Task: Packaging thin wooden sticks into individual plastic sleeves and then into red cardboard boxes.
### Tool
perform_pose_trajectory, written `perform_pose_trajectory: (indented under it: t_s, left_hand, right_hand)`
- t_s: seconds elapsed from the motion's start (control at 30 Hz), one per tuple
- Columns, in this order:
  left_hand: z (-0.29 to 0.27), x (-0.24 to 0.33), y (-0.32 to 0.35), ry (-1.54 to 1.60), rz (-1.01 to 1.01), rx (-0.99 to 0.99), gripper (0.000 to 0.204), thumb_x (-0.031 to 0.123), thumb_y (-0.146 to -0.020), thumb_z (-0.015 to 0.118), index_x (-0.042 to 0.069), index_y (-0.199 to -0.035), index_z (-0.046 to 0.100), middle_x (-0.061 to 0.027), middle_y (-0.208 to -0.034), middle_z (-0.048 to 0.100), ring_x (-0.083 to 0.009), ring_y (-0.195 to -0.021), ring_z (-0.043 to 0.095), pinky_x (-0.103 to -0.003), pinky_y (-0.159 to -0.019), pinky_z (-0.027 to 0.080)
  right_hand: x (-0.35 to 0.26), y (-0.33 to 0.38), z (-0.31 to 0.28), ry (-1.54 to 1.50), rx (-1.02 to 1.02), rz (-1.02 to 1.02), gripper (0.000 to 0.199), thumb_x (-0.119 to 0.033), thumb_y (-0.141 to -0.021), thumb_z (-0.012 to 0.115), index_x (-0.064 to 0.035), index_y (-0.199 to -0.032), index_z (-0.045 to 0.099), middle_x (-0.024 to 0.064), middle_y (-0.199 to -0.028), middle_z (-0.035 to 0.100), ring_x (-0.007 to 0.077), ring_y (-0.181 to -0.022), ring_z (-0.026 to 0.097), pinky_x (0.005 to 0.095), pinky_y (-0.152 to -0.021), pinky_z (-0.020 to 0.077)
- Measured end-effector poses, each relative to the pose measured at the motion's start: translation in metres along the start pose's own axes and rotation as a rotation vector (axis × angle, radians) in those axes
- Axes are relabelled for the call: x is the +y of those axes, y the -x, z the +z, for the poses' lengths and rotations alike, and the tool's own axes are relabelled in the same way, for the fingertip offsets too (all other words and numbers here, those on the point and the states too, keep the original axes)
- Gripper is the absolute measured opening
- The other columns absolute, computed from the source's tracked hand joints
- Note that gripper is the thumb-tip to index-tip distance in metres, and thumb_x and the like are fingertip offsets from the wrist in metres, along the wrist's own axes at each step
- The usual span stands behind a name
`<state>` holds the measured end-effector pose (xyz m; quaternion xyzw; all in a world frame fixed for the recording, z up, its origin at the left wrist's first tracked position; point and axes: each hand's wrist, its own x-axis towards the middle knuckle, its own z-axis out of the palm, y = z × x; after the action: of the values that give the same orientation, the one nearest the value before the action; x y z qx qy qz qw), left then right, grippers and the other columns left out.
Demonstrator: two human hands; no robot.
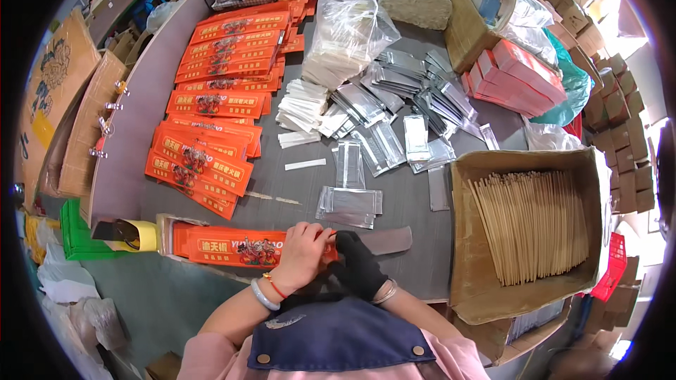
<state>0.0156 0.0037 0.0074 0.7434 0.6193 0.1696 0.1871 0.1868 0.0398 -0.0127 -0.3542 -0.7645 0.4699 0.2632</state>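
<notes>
A stack of red printed paper sleeves [225, 245] lies in a shallow cardboard holder [164, 233] at the table's near edge. My bare left hand [304, 257] is closed over the right end of the top sleeve, fingers bent. Beside it my right hand [359, 265], in a black glove, is bent against the same end. Its fingertips meet those of the left hand, and the exact grip is partly hidden. A flat grey strip with a rounded end [389, 241] sticks out to the right from behind the glove.
Piles of red sleeves [229, 63] cover the left side. White slim packets [303, 105], a clear bag [348, 32] and silvery flat packets [380, 144] lie mid-table. At right, a cardboard box [468, 295] holds many wooden chopsticks [531, 225]. Pink packs [517, 77] stand behind.
</notes>
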Motion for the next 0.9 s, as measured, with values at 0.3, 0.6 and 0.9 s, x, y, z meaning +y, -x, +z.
perform_pose_trajectory:
  t_s: [0.3,0.6,0.9]
  left_hand:
    - [-0.026,0.006,-0.023,-0.231,0.278,-0.249,0.033,0.021,-0.067,0.072,0.019,-0.099,0.066,-0.0109,-0.099,0.056,-0.0299,-0.093,0.054,-0.043,-0.080,0.043]
    - [-0.064,-0.064,-0.004,-0.167,-0.140,0.213,0.038,0.024,-0.070,0.077,0.004,-0.101,0.067,-0.0197,-0.130,0.049,-0.0390,-0.121,0.044,-0.053,-0.103,0.035]
    - [0.017,-0.034,0.039,0.071,-0.407,0.257,0.092,0.052,-0.062,0.083,0.002,-0.131,0.051,-0.0189,-0.135,0.045,-0.0396,-0.131,0.034,-0.059,-0.112,0.017]
  right_hand:
    - [-0.002,0.004,-0.058,0.738,-0.138,0.001,0.066,-0.040,-0.062,0.083,-0.0131,-0.116,0.058,0.0098,-0.109,0.059,0.0294,-0.104,0.055,0.0449,-0.089,0.0393]
    - [-0.006,0.022,-0.100,0.710,0.131,0.063,0.061,-0.035,-0.064,0.082,-0.0108,-0.114,0.057,0.0081,-0.102,0.059,0.0277,-0.100,0.055,0.0438,-0.091,0.0360]
    - [-0.018,0.026,-0.088,0.816,-0.103,0.074,0.065,-0.039,-0.062,0.083,-0.0128,-0.117,0.057,0.0065,-0.106,0.058,0.0269,-0.104,0.054,0.0472,-0.098,0.0300]
